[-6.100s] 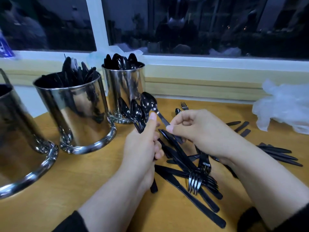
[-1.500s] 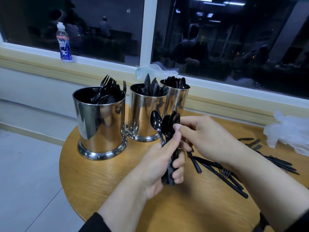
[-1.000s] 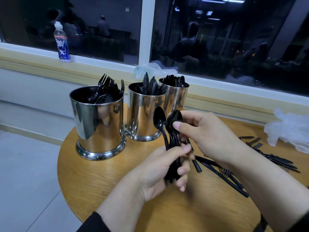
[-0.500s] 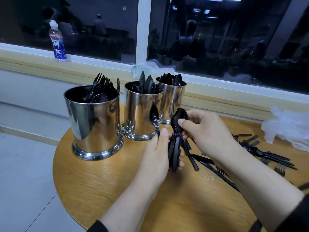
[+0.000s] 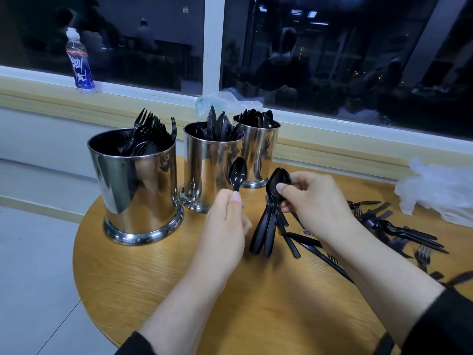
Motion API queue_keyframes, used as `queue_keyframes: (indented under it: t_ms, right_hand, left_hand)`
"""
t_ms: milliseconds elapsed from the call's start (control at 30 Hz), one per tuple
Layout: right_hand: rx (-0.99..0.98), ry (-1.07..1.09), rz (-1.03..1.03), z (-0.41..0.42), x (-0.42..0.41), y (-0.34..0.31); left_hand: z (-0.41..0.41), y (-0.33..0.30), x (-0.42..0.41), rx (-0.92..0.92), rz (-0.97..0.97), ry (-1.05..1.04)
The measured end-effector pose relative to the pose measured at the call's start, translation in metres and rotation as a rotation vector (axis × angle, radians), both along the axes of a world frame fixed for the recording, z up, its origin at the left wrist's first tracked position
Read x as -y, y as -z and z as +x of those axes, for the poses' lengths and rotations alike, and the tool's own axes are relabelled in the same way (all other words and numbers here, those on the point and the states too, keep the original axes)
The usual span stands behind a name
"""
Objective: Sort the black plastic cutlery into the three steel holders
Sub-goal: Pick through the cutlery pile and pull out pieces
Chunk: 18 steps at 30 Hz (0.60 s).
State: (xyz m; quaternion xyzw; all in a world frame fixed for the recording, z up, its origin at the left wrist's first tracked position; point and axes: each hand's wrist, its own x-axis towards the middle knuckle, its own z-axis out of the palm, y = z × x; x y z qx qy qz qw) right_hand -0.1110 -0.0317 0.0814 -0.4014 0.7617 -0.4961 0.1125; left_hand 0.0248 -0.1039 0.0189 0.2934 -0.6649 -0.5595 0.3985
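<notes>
single spoon's handle (image 5: 235, 187) hidden in left hand (image 5: 225, 226)

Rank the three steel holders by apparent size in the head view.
1. Fork holder, largest, though it stands nearest the camera.
2. Knife holder.
3. Spoon holder, smallest-looking and farthest.
Real sizes may match; distance makes it unsure.

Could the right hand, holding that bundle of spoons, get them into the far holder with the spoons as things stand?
Probably yes. The right hand grips the spoon bundle just in front of the spoon holder, whose open top has nothing over it. The left hand, holding a single spoon, sits off to the side.
</notes>
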Motion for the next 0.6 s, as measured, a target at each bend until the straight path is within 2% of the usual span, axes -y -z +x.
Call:
queue_keyframes:
  t_ms: [167,367,500,600]
  right_hand:
    - [0.040,0.021,-0.022,-0.002,0.003,0.003]
    - [0.120,0.022,-0.085,0.005,0.005,0.007]
    - [0.116,-0.002,-0.083,0.009,0.006,0.008]
    - [0.158,-0.022,-0.118,0.010,0.004,0.010]
  left_hand:
    - [0.000,-0.001,-0.002,0.052,-0.111,-0.041]
    - [-0.002,-0.001,-0.009,0.047,-0.042,0.061]
    - [-0.005,-0.003,-0.011,-0.037,0.072,0.125]
    - [-0.006,-0.002,-0.012,-0.021,0.045,0.081]
